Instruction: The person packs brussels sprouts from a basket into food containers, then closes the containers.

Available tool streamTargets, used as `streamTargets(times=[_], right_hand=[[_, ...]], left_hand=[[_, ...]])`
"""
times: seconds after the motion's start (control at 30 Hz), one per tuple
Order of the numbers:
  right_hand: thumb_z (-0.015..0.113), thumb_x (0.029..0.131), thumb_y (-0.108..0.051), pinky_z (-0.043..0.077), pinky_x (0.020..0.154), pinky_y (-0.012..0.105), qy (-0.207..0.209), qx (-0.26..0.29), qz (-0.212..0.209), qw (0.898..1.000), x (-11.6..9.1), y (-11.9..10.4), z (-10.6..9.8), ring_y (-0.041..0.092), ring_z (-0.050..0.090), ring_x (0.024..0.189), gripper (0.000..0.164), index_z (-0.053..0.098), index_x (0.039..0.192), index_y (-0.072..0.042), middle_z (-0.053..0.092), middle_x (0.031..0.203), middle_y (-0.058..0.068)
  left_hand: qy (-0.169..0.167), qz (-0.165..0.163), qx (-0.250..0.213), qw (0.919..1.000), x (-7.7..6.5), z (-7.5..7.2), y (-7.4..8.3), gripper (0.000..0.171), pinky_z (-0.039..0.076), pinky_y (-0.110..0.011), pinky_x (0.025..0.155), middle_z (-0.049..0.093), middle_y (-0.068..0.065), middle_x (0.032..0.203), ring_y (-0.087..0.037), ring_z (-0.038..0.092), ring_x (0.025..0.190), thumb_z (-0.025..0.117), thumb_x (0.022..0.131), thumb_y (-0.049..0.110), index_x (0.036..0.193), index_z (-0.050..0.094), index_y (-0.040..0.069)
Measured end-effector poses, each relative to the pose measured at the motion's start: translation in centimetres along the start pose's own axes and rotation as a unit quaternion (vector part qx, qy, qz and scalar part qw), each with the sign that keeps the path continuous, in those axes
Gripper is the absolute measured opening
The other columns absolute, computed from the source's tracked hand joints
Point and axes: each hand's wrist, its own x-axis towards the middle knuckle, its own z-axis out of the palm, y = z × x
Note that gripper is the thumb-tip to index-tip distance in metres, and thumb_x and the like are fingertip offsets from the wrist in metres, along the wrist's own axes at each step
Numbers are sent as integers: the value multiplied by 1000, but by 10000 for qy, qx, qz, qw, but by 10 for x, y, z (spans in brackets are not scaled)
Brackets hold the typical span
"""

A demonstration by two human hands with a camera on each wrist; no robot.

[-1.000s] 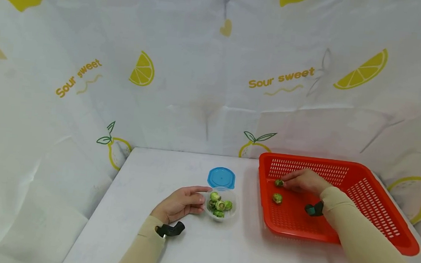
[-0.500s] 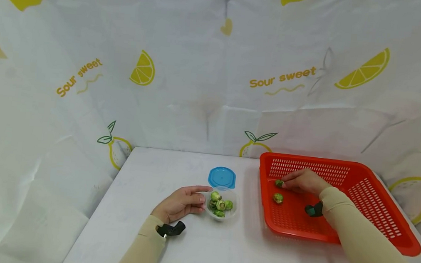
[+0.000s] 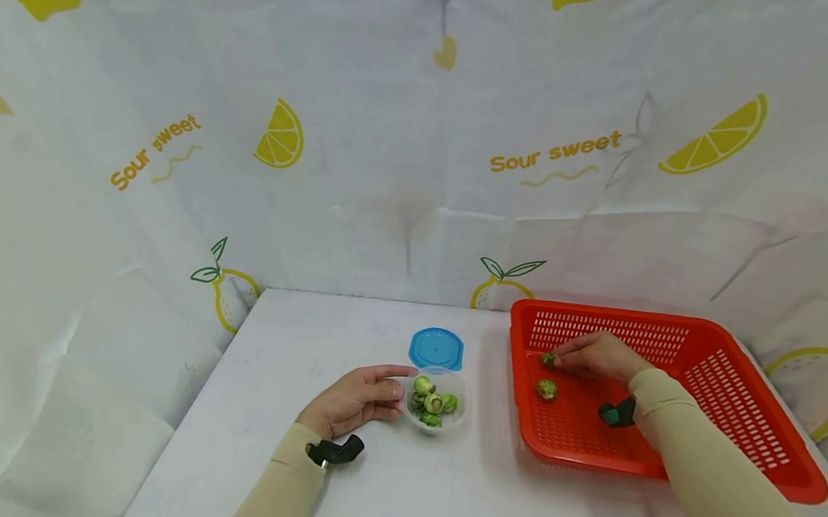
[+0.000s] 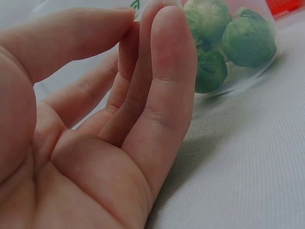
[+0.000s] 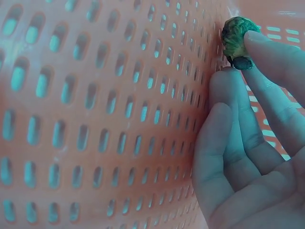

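Note:
In the head view my left hand (image 3: 357, 401) rests at the left side of a small clear plastic bowl (image 3: 460, 423), its fingertips right at the wall. Several Brussels sprouts (image 3: 434, 403) lie inside; the left wrist view shows some green heads (image 4: 249, 40) through the plastic beyond the fingers. My right hand (image 3: 601, 357) reaches into the back left corner of a red basket (image 3: 596, 459). Between thumb and fingertips it pinches a small Brussels sprout (image 5: 236, 40), close to the slotted wall. Another Brussels sprout (image 3: 546, 390) lies on the basket floor, nearer the front.
Just behind the bowl lies a blue lid (image 3: 436, 349) on the white table (image 3: 394, 487). A white curtain (image 3: 358, 221) printed with lemons hangs at the back and along both sides. The basket's raised rim (image 3: 521, 383) stands between its inside and the bowl.

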Motion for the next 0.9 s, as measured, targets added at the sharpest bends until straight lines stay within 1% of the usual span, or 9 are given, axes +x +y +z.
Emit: streamTargets(times=[0.27, 0.43, 0.5, 0.63, 0.8, 0.9], right_hand=[[73, 105, -30, 63, 102, 42, 9, -134, 7, 9999, 0, 2, -2, 18, 74, 109, 43, 74, 138, -3, 80, 126, 12], [73, 104, -30, 64, 102, 43, -5, -164, -33, 9999, -1, 3, -2, 19, 73, 109, 42, 74, 136, -3, 80, 126, 13], [74, 104, -29, 64, 102, 43, 16, -91, -5, 10000, -3, 2, -1, 20, 74, 109, 40, 76, 135, -4, 80, 125, 13], [74, 104, -31, 63, 103, 46, 80, -90, -26, 9999, -11, -5, -3, 22, 73, 112, 40, 76, 134, -5, 80, 127, 12], [73, 104, -32, 59, 109, 53, 98, -210, -275, 9994, -20, -18, -6, 25, 73, 118, 43, 74, 138, -6, 78, 130, 12], [73, 104, -35, 58, 111, 53, 84, -178, -366, 9991, -24, -29, -4, 27, 72, 122, 45, 74, 139, -8, 77, 132, 11]], left_hand=[[17, 14, -3, 10000, 2, -2, -1, 55, 64, -25, 89, 69, -1, 102, -11, 73, 91, 68, 106, 9, 159, 51, 5], [95, -57, -52, 9999, 1, -2, -4, 53, 64, -25, 89, 69, -2, 102, -12, 74, 90, 67, 107, 9, 157, 54, 6], [119, -89, -62, 9999, 1, -2, -5, 51, 64, -25, 89, 69, -2, 102, -13, 74, 90, 67, 107, 8, 157, 55, 7], [54, -45, -20, 10000, 3, -2, -6, 52, 64, -26, 90, 69, -2, 102, -13, 73, 91, 67, 107, 8, 157, 55, 7], [-38, 34, 9, 10000, 5, -2, -5, 53, 64, -26, 90, 69, -2, 103, -12, 73, 92, 68, 106, 10, 158, 54, 8], [-27, 51, -20, 10000, 4, -3, -5, 54, 64, -26, 89, 69, -2, 102, -12, 73, 91, 68, 106, 9, 158, 54, 7]])
